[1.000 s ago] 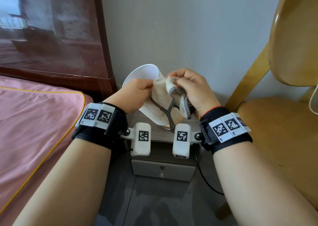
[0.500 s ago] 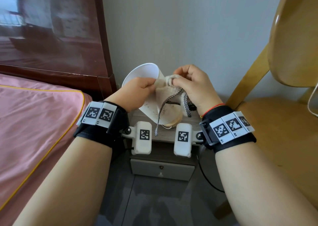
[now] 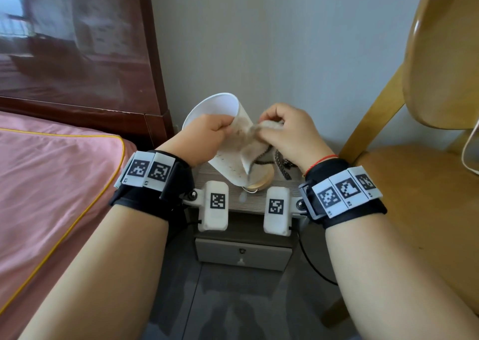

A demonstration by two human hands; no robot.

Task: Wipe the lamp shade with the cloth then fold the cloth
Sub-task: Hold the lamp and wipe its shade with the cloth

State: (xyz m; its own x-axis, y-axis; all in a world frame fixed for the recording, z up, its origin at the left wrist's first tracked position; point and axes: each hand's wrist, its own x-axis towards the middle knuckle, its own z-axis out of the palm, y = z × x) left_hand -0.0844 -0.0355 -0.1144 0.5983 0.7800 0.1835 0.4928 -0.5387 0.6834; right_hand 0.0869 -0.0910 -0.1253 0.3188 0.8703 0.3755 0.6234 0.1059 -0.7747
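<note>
Centre of the frame: your left hand [image 3: 207,137] and your right hand [image 3: 287,132] meet over the lamp shade [image 3: 223,122], a white cone tilted so that its open mouth faces the upper left. Both hands are closed on the cloth [image 3: 256,142], a pale, crumpled piece with a dark checked border; the left pinches one edge against the shade's side, and the right bunches the other end in curled fingers. Compared with the frame a second ago, the cloth is gathered tighter between your hands, less of it hangs down, and the two hands sit closer together. Its checked trim dangles just below the right hand, over the lamp's round wooden base [image 3: 261,181]. The lamp stands on a small grey nightstand [image 3: 243,254] at lower centre, whose drawer front is visible. A pink bed [image 3: 51,173] fills the left of the frame, and a wooden chair [image 3: 420,184] the right. Each wrist carries a black band with printed markers.
</note>
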